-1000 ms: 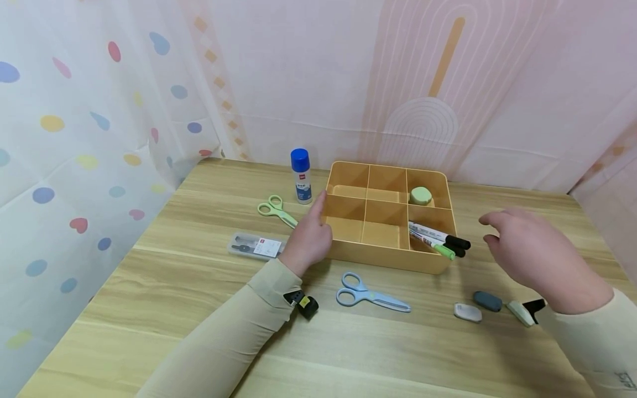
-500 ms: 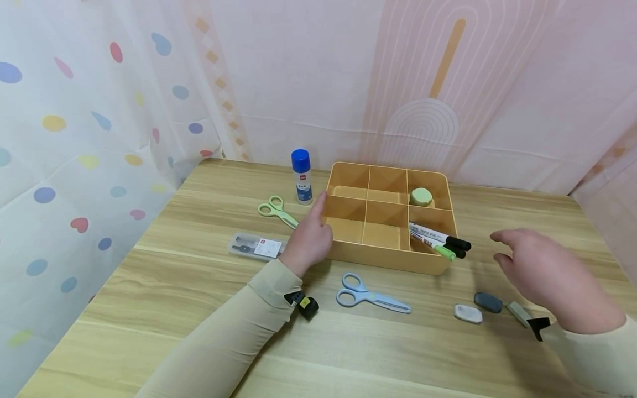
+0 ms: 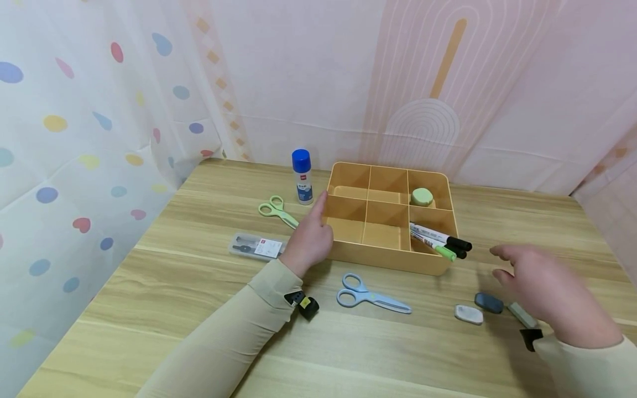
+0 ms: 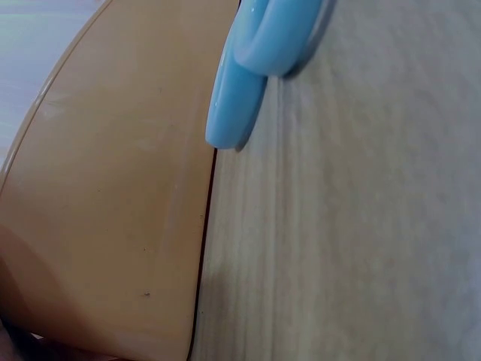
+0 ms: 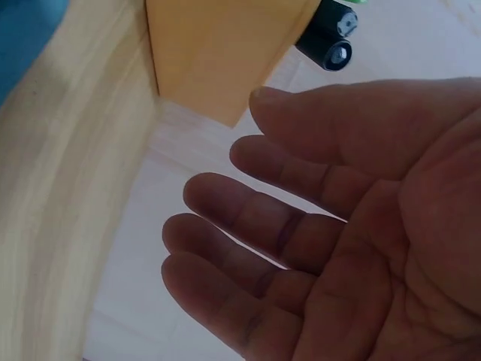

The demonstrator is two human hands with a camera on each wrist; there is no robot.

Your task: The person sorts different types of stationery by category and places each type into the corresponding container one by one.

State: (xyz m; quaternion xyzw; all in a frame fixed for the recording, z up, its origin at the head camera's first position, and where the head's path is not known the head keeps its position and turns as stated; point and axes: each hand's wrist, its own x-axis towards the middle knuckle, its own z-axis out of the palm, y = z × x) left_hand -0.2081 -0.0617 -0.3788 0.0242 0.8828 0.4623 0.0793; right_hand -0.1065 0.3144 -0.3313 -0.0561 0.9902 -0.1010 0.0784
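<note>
My left hand (image 3: 307,243) touches the left front corner of a tan six-compartment organizer (image 3: 383,260), index finger extended along its side. In the left wrist view the organizer's front wall (image 4: 113,188) fills the left, and that hand is mostly out of frame. My right hand (image 3: 552,290) hovers right of the organizer, empty, its fingers loosely bent and spread in the right wrist view. Below it on the table lie a dark blue oblong piece (image 3: 489,302), a white one (image 3: 469,314) and a grey-green one (image 3: 522,314). Blue scissors (image 3: 373,298) lie before the organizer.
Several markers (image 3: 443,240) stick out of the right front compartment; a light green rounded item (image 3: 422,197) sits behind them. Left of the organizer are a blue-capped glue bottle (image 3: 303,179), green scissors (image 3: 278,210) and a clear case (image 3: 256,246). A patterned curtain (image 3: 298,83) backs the table.
My right hand has moved away from the markers, a little right and toward me, and stays empty. The left hand and the organizer keep their places.
</note>
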